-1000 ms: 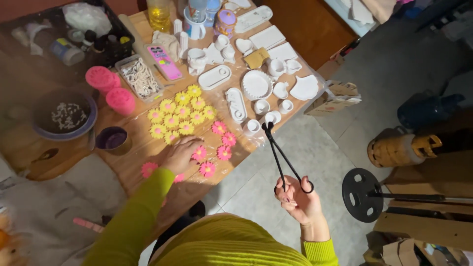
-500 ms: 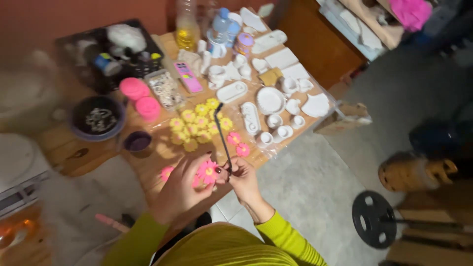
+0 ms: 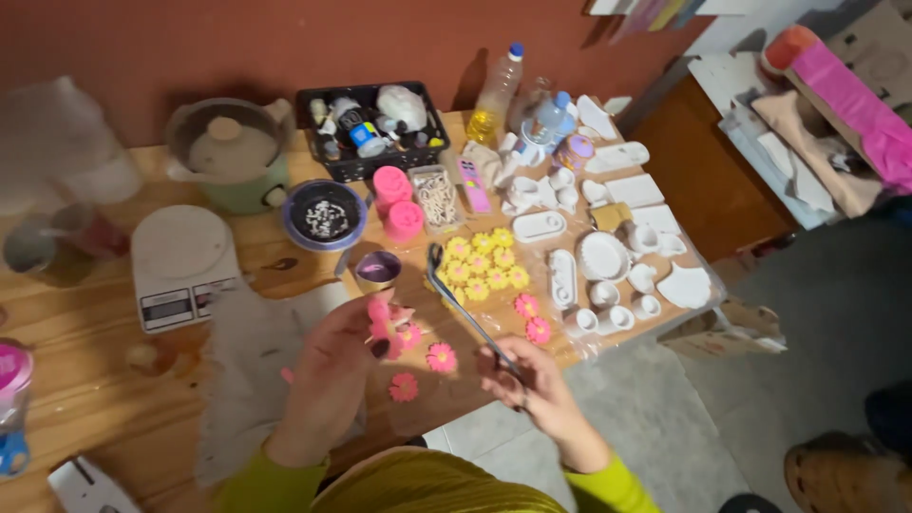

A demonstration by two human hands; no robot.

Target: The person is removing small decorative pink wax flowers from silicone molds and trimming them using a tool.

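Over the wooden worktable [image 3: 85,380], a pink flower-shaped piece [image 3: 382,318] meets long black tweezers [image 3: 467,312].
Left hand [image 3: 332,370] pinches the flower between fingertips; right hand [image 3: 532,385] is closed around the tweezers' handle, tips raised near a small purple cup [image 3: 378,270]. Judged step: trimming or picking at the flower; next calls for steady, precise tip placement.

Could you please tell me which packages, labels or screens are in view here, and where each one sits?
White round-topped kitchen scale, left on the wooden table: small dark screen on its front.
Clear plastic bottle of yellow liquid, back by the red wall: blue cap.
Flat pink rectangular packet, beside the black basket.
Brown cardboard box, on the floor, right.
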